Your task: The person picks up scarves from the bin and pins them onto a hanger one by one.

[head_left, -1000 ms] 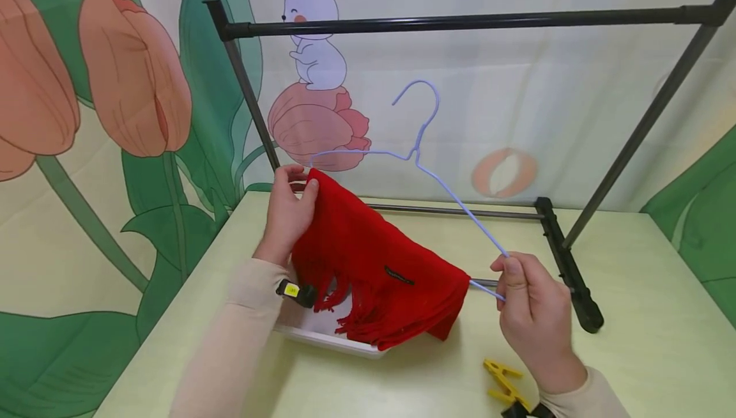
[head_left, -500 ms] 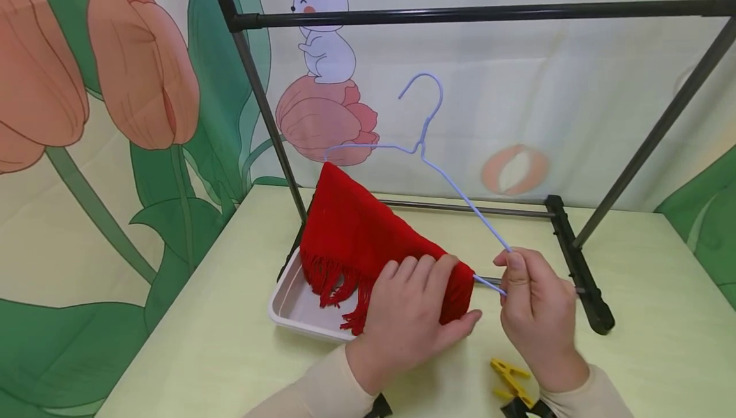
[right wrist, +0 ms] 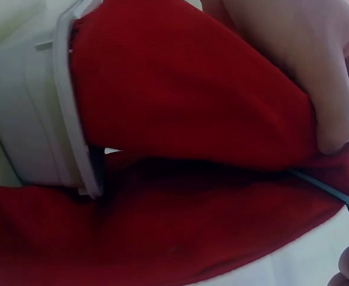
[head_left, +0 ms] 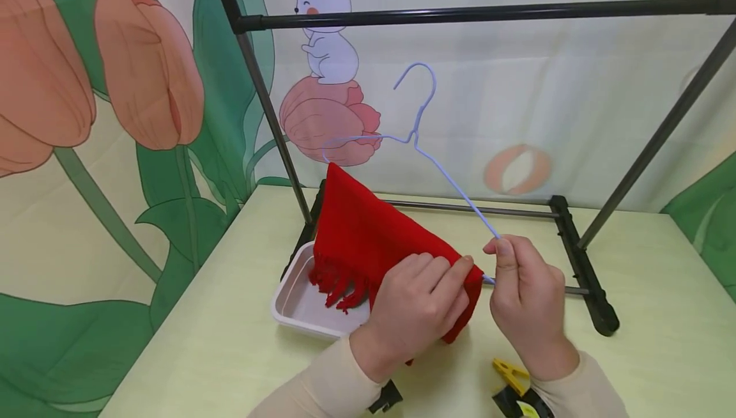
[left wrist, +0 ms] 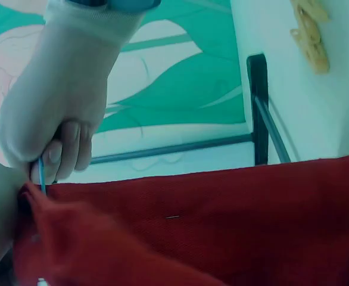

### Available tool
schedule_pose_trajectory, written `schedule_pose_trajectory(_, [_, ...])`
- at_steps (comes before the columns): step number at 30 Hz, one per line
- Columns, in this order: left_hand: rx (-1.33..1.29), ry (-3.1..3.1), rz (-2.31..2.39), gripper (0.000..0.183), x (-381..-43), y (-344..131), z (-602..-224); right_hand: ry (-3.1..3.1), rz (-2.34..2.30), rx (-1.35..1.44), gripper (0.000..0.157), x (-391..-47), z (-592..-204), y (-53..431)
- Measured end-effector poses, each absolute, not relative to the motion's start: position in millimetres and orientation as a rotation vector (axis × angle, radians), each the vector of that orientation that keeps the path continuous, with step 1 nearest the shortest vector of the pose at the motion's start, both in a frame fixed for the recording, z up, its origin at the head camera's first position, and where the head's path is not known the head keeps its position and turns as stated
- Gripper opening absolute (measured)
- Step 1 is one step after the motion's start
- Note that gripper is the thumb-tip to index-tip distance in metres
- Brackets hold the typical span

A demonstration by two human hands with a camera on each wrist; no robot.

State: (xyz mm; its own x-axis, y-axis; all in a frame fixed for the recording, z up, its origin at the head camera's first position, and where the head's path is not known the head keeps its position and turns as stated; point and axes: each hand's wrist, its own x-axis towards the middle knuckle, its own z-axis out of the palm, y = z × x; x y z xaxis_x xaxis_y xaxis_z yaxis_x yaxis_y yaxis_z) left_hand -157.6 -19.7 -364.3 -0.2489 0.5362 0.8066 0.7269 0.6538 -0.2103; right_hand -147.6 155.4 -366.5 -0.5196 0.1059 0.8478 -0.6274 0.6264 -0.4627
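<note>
A red fringed scarf (head_left: 368,220) hangs folded over the lower bar of a light-blue wire hanger (head_left: 443,172), which is held tilted with its hook up. My right hand (head_left: 529,303) grips the hanger's right corner. My left hand (head_left: 411,309) pinches the scarf near its right end, close to the right hand. In the right wrist view, the left thumb (right wrist: 335,128) presses the cloth and the hanger wire (right wrist: 320,185) runs between the scarf's two layers. The left wrist view shows the right hand (left wrist: 61,113) curled round the wire. The scarf's lower part is partly hidden by the left hand.
A white plastic tray (head_left: 287,316) stands under the scarf's fringe. Behind the hanger rises a black garment rack (head_left: 471,16) with side posts and feet on the table. A yellow clip (head_left: 508,373) lies beside the right wrist. A printed cloth hangs behind.
My left hand has left the scarf's upper left corner and moved to its right end, where its spread fingers have curled in. The scarf has shifted right along the bar, towards my right hand.
</note>
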Motion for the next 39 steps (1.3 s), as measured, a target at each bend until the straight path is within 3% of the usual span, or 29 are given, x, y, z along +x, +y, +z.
schedule_pose_trajectory(19, [-1.207, -2.097, -0.21, 0.051, -143.9, -21.3, -380.9, -1.943, 0.933, 0.354, 0.013, -150.2, -362.2, 160.8])
schedule_pose_trajectory(39, [-1.166, -2.116, -0.245, 0.047, -144.3, -19.6, -392.0, -1.944, 0.962, 0.344, 0.014, -148.5, -361.5, 157.1])
